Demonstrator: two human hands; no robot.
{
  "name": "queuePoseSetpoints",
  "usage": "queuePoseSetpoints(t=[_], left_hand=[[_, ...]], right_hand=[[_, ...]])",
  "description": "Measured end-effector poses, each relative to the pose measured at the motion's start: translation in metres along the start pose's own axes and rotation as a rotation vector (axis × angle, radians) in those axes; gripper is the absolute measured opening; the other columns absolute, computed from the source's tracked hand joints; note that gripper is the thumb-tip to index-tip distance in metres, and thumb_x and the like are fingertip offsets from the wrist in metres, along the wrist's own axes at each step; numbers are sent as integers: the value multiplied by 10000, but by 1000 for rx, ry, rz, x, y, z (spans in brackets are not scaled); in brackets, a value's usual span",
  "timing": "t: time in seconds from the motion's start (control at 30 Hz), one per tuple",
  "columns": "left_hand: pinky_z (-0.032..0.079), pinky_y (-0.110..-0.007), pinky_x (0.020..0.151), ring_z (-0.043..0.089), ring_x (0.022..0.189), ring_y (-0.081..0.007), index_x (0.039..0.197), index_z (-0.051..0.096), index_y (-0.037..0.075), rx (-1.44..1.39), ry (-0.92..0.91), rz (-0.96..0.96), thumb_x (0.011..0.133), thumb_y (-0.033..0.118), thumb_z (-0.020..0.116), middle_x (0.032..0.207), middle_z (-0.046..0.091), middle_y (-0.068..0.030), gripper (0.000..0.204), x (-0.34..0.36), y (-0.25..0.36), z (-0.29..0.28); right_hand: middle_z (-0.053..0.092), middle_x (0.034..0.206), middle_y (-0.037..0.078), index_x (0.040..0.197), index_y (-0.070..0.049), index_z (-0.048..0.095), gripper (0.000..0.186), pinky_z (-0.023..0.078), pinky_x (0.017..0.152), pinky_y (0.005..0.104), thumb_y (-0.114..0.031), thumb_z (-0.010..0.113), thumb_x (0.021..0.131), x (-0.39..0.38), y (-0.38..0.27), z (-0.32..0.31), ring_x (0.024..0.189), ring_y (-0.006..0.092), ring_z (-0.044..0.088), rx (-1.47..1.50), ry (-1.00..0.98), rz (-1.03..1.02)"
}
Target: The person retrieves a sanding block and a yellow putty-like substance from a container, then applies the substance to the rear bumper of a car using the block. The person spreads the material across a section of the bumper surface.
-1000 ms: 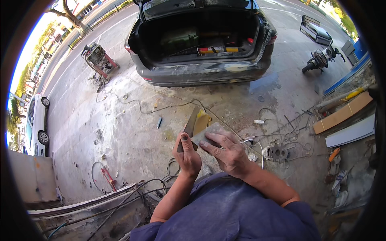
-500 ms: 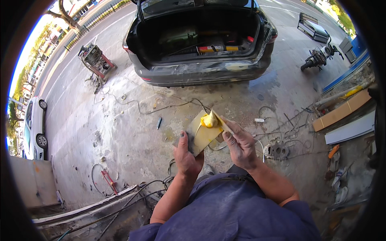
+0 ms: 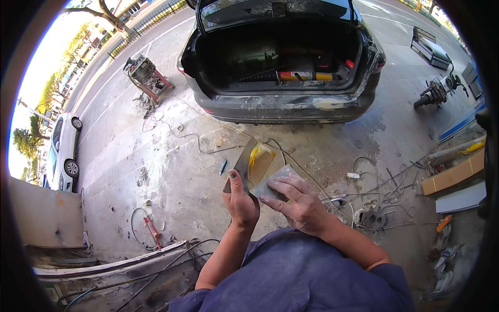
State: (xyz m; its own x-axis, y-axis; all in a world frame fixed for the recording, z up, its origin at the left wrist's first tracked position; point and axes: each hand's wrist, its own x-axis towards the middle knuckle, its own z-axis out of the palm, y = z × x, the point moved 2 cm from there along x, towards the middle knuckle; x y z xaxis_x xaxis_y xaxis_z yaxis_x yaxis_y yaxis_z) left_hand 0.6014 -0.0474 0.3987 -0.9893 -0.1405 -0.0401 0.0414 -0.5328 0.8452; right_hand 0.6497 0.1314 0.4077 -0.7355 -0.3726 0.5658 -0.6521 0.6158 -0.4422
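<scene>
Two hands meet over the concrete floor (image 3: 156,171), each closed on its own tool. Our left hand (image 3: 240,200) has its grip shut around the lower end of a flat metal board (image 3: 248,164), thumb laid up its near face, and the board's long axis runs up and slightly right, away from us, toward the car (image 3: 283,104). A dab of yellow filler (image 3: 257,155) sits on the board's upper half. Our right hand (image 3: 299,205) pinches a small spreader (image 3: 271,182) between flattened fingers (image 3: 283,188) and thumb (its blade looks pale and thin); its edge lies just right of the board, touching or nearly so, below the filler. So the filler lies up and to the left of the spreader, and the right hand is the nearer one to it. Beyond, the car's open trunk (image 3: 280,57) faces us, cables (image 3: 384,182) trail over the floor to the right, and a welding cart (image 3: 146,75) stands far left.
</scene>
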Motion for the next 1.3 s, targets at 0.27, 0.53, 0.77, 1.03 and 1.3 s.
queuePoseSetpoints(t=[0.27,0.53,0.77,1.03,1.3], left_hand=[[542,-407,1028,731,1171,-312,1377,708,-114,717,-75,445,1231,392,489,1239,769,-234,570,35,-38,27],[382,-251,728,481,823,-81,1238,757,-30,559,109,321,1230,395,526,1041,690,-5,484,76,-58,46],[582,-326,810,754,968,-180,1265,718,44,-116,-14,-236,1193,446,577,1118,788,-62,433,102,-64,83],[614,-346,846,786,1061,-214,1296,720,60,-207,9,-344,1179,429,609,1195,798,-68,403,121,-58,93],[608,-398,961,754,1127,-245,1373,680,-6,-122,-6,-225,1208,436,547,1254,765,-115,491,111,-69,88]], right_hand=[[761,1371,145,1416,-63,770,492,589,1067,450,60,758,940,59,89,-38,1223,347,723,356,266,142],[746,1411,137,1426,-95,771,484,573,1133,450,17,765,955,39,136,-34,1286,366,719,383,21,41],[701,1505,209,1533,16,667,396,518,1159,338,1,627,1140,81,165,-62,1367,285,699,1227,501,503],[739,1406,174,1449,-64,757,530,617,1076,446,60,742,934,66,182,-66,1244,386,735,92,178,177],[639,1522,92,1437,-256,796,524,435,1276,620,-84,760,944,67,139,-34,1449,306,581,-125,97,104]])
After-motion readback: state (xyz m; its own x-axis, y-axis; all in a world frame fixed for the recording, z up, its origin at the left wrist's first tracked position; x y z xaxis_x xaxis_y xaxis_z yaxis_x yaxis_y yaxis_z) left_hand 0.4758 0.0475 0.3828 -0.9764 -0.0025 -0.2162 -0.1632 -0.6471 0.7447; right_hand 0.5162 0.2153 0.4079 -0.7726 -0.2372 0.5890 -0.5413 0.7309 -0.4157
